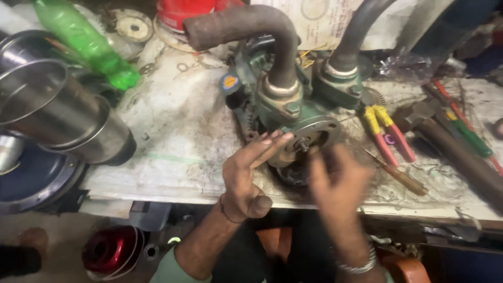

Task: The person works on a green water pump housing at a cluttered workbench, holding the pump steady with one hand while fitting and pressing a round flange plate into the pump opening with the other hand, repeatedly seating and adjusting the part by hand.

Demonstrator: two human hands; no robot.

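Near the workbench's front edge stands a green pump, round faceplate and shaft facing the person. Left hand, fingers extended, touches the faceplate; blurred right hand, grip unclear. Pliers lie right, steel pots left.

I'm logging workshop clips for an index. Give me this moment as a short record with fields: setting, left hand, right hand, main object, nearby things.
setting: cluttered, grimy workbench seen from above
main object: green pump with two bent pipes and a round metal front plate
left hand: left hand open, fingertips touching the plate's edge
right hand: right hand blurred in front of the pump; grip cannot be told
nearby things: pliers with red and yellow handles, green plastic bottle, steel pots
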